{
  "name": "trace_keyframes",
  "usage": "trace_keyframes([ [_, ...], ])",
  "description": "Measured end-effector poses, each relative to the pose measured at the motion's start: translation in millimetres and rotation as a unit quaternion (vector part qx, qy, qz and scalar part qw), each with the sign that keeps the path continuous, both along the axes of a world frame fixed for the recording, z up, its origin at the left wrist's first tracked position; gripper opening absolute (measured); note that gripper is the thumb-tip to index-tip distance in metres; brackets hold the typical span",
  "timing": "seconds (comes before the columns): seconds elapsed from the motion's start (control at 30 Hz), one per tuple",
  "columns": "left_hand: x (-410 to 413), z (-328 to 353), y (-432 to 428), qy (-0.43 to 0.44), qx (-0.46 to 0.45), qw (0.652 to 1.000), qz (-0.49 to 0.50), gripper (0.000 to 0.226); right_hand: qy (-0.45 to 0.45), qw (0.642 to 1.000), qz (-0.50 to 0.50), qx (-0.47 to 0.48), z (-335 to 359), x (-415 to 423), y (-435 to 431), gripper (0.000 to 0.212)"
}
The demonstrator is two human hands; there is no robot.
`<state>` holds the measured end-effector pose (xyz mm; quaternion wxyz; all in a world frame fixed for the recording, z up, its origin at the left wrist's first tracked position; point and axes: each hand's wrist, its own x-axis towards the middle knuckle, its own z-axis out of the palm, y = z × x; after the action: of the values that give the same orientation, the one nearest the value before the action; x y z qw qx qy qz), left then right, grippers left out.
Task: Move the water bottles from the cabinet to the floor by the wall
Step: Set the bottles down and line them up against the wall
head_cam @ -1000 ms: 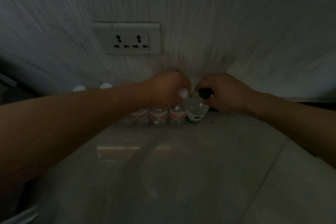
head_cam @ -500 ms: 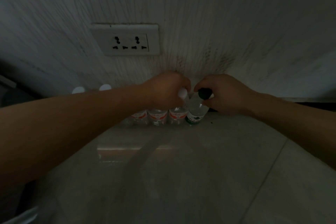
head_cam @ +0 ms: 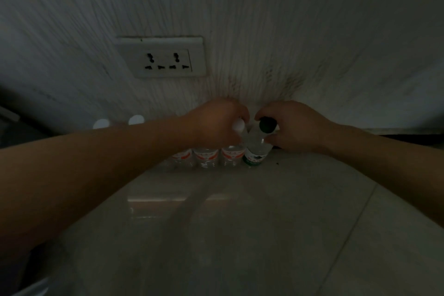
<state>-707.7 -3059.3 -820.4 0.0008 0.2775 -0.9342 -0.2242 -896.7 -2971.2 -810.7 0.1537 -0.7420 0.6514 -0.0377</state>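
Nearest my view lies the pale tiled floor (head_cam: 240,235), glossy and dim, with both forearms reaching across it toward the wall.

At the end of that reach, the left hand (head_cam: 216,125) has its fingers curled round the top of the white-capped bottle (head_cam: 231,156). The right hand (head_cam: 295,127) pinches the dark-capped bottle (head_cam: 255,151) just under its cap. Both bottles stand upright on the floor, side by side and touching or very nearly so. I read this as the placing step, with neither bottle let go yet.

To the left of them stand two more red-labelled bottles (head_cam: 205,157) in the same tight row. Further left, two white caps (head_cam: 101,124) show above my left forearm, and the bodies under them are hidden. So I judge a good share of the job done, with a line of bottles already against the wall. The cabinet is out of view, so I cannot say how many remain there.

On labels, the white-capped bottles carry red-and-white bands. The dark-capped one has a white label with a green band and a dark shape on it. No writing is legible in this light.

Behind the row rises the streaked white wall (head_cam: 312,31), with a double socket (head_cam: 165,57) set low on it.
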Motion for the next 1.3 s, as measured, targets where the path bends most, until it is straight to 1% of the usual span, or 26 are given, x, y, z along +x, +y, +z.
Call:
trace_keyframes([
  [0.17, 5, 0, 2, -0.005, -0.019, 1.0, -0.003, 0.056, 0.004, 1.0, -0.007, -0.002, 5, 1, 2, 0.06],
  [0.37, 16, 9, 7, -0.017, -0.028, 0.999, 0.001, 0.061, 0.009, 1.0, -0.006, -0.003, 13, 6, 4, 0.06],
  [0.5, 28, 23, 10, -0.039, -0.052, 0.998, 0.011, 0.067, 0.005, 1.0, 0.005, -0.027, 22, 12, 4, 0.055],
  [0.67, 45, 40, 16, -0.045, -0.069, 0.996, 0.033, 0.065, 0.019, 0.998, 0.009, -0.057, 35, 26, 7, 0.05],
  [0.73, 56, 44, 19, -0.081, -0.079, 0.993, 0.036, 0.064, 0.036, 0.998, 0.002, -0.048, 38, 33, 11, 0.054],
  [0.8, 71, 49, 23, -0.107, -0.092, 0.989, 0.049, 0.061, 0.042, 0.998, 0.004, -0.038, 37, 40, 18, 0.064],
  [0.87, 86, 54, 27, -0.105, -0.134, 0.984, 0.046, 0.059, 0.048, 0.998, 0.011, -0.035, 36, 45, 25, 0.07],
  [0.93, 100, 56, 28, -0.1, -0.174, 0.979, 0.034, 0.059, 0.062, 0.997, 0.017, -0.037, 34, 49, 31, 0.07],
  [1.07, 128, 55, 30, -0.091, -0.176, 0.979, 0.047, 0.053, 0.071, 0.997, 0.024, -0.019, 41, 52, 29, 0.077],
  [1.2, 142, 66, 35, -0.107, -0.173, 0.977, 0.068, 0.057, 0.067, 0.997, 0.036, 0.008, 62, 57, 24, 0.079],
  [1.3, 145, 91, 39, -0.105, -0.168, 0.976, 0.088, 0.059, 0.059, 0.997, 0.043, 0.027, 92, 63, 30, 0.079],
])
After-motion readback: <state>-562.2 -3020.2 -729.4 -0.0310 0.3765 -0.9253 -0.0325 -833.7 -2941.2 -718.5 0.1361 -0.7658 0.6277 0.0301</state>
